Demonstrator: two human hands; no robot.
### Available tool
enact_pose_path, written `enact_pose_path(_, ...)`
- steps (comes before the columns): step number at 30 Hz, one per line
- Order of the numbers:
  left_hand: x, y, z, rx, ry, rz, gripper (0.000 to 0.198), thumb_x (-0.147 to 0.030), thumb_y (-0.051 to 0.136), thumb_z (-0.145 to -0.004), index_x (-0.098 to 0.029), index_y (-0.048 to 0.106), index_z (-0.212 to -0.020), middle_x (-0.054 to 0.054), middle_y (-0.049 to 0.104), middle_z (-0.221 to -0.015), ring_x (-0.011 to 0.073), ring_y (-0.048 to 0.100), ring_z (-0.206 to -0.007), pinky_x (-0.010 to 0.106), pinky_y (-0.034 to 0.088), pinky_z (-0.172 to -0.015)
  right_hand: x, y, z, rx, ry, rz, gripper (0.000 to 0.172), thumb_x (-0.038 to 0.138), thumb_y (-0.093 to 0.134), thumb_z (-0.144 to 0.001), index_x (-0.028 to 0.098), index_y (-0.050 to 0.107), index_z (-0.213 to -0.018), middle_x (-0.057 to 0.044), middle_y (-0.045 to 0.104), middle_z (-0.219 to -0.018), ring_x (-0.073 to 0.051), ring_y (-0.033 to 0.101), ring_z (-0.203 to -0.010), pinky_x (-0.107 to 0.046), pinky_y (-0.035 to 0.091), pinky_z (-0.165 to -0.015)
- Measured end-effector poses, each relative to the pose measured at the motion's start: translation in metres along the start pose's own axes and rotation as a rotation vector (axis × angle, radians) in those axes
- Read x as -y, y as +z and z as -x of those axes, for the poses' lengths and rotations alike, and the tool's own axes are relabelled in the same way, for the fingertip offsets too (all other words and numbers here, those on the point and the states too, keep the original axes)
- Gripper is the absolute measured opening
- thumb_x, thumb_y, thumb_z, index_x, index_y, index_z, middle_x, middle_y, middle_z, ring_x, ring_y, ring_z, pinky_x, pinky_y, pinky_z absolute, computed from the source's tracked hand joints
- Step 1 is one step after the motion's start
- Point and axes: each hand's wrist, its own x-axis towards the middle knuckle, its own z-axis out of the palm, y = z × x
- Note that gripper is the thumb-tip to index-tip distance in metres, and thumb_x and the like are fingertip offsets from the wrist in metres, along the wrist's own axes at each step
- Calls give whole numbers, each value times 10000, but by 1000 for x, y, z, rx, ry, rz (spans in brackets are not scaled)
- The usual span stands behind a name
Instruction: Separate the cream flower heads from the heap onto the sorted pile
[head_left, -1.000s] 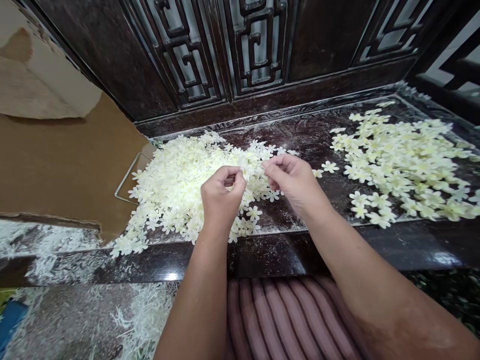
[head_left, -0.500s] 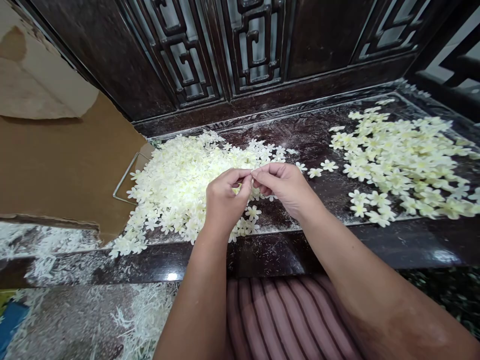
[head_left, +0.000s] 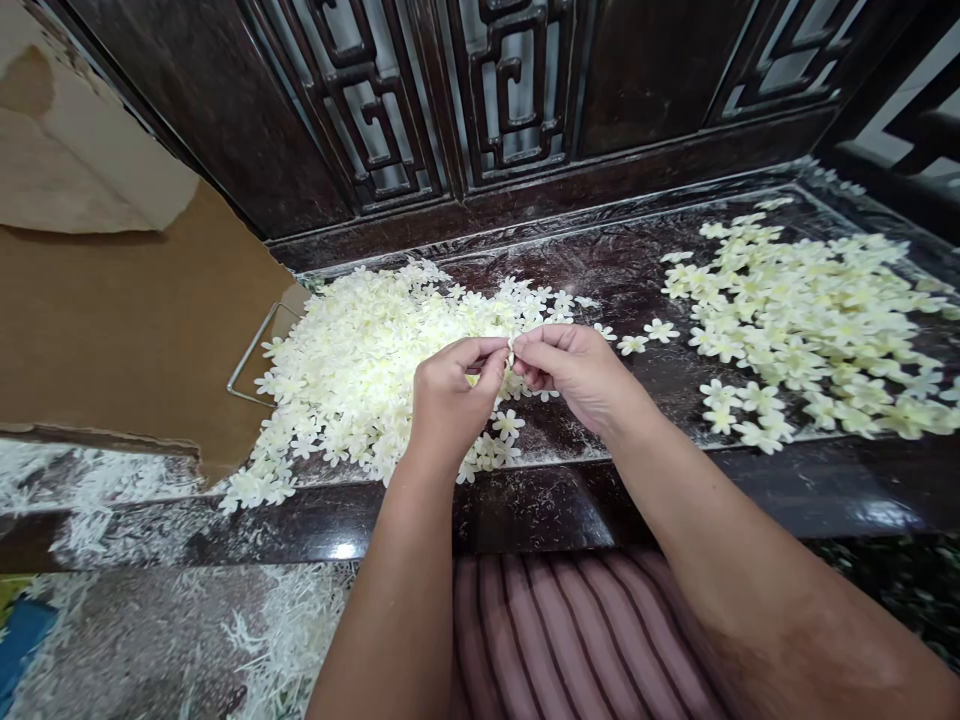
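A dark, glossy wooden bench (head_left: 540, 512) carried a dense heap of creamy-white, petalled flowers (head_left: 360, 370) on the left and, well apart, a looser pale-yellow spread of flowers (head_left: 810, 320) on the right. Over the heap's right side, the left hand (head_left: 454, 390) and right hand (head_left: 574, 370) met, fingers clamped on one small whitish flower (head_left: 511, 352). That piece looked unfinished; many lay loose, though which were done I couldn't tell.
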Motion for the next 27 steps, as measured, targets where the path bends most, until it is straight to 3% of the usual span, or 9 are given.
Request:
enact_pose_path(11, -2, -1, -1, 23, -42, 41, 137, -152, 598, -759, -162, 722, -817, 37, 733, -780, 111, 657, -675, 231, 555, -661, 1, -2, -1, 24, 10, -12, 161, 124, 681, -704, 136, 630, -551, 20, 587, -500, -36, 472, -437, -179, 395, -455)
enact_pose_path(16, -3, -1, -1, 10, -125, 114, 128, -171, 609, -751, -150, 720, -811, 37, 732, -763, 112, 661, -672, 217, 556, -648, 1, -4, -1, 61, 17, -48, 141, 152, 778, -609, 127, 644, -571, 29, 595, -500, -34, 485, -436, -168, 386, -444)
enact_pose_path(27, -7, -4, -3, 10, -273, 194, 102, -173, 639, -734, -151, 719, -794, 34, 724, -748, 109, 644, -665, 212, 541, -631, 2, -1, 0, 53, 25, -38, 146, 115, 714, -698, 132, 651, -568, 23, 596, -498, -34, 482, -431, -169, 388, -435)
